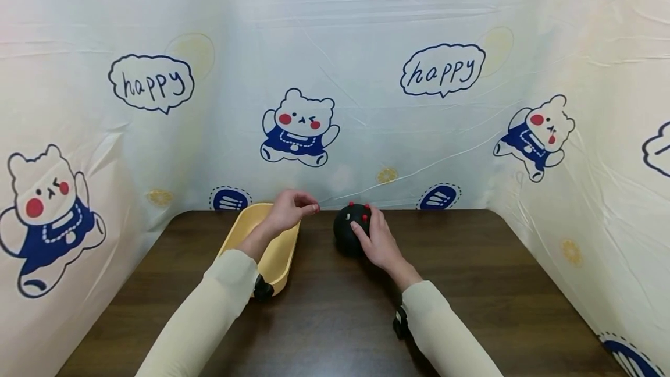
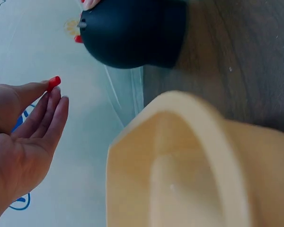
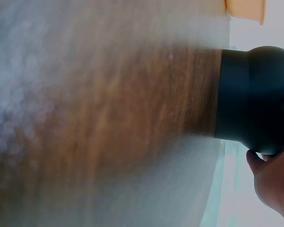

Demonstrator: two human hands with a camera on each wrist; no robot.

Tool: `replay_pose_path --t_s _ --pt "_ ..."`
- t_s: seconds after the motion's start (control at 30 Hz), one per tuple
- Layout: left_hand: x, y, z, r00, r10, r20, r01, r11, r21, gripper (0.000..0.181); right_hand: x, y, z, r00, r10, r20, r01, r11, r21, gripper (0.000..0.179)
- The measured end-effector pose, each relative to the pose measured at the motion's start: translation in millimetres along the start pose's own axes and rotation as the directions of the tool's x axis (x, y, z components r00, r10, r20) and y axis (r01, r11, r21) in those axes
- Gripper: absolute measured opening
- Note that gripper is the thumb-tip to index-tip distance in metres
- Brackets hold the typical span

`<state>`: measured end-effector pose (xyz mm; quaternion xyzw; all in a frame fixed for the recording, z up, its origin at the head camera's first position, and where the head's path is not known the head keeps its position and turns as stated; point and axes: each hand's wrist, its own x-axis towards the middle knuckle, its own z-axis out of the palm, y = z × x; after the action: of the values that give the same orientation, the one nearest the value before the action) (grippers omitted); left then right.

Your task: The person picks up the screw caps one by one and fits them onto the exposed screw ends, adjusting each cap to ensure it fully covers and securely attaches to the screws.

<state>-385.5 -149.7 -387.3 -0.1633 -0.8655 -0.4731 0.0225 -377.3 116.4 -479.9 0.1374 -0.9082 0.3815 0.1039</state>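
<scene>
Between thumb and fingertips, my left hand (image 1: 289,210) pinches a small red peg (image 2: 54,83), raised above the far end of a yellow plastic tub (image 1: 285,265). To the right of the tub, a black rounded object (image 1: 346,238) with a wider ball-like top and a straight base stands on the table. Several small red pegs (image 1: 364,218) and a pale metal-looking bit (image 1: 348,216) stick out of its top. My right hand (image 1: 381,242) grips this black object from its right side, thumb on the near face and fingers round the back, partly hidden.
The brown wooden table (image 1: 335,330) ends at a cloth backdrop (image 1: 361,121) printed with cartoon bears, which also rises at both sides. The tub's long sides run away from me, near the table's left side. Dark wrist cameras (image 1: 263,288) sit under both sleeves.
</scene>
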Motion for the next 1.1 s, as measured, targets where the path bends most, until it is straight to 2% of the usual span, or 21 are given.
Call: replay_pose_path --t_s 0.5,0.63,1.1 --pt "-0.4 18.6 41.2 0.992 0.092 -0.089 -0.089 0.995 0.034 0.008 -3.6 -2 -1 1.0 0.017 0.006 -0.017 1.0 0.011 0.083" --pt "-0.2 22.2 48.5 0.987 0.103 -0.119 -0.1 0.994 0.031 0.009 -3.1 -2 -1 1.0 0.019 0.002 -0.019 1.0 0.0 0.083" --pt "6.5 23.9 69.9 0.983 0.122 -0.14 -0.12 0.993 0.026 0.011 -4.0 -5 0 0.999 -0.024 -0.031 0.024 1.0 0.008 0.08"
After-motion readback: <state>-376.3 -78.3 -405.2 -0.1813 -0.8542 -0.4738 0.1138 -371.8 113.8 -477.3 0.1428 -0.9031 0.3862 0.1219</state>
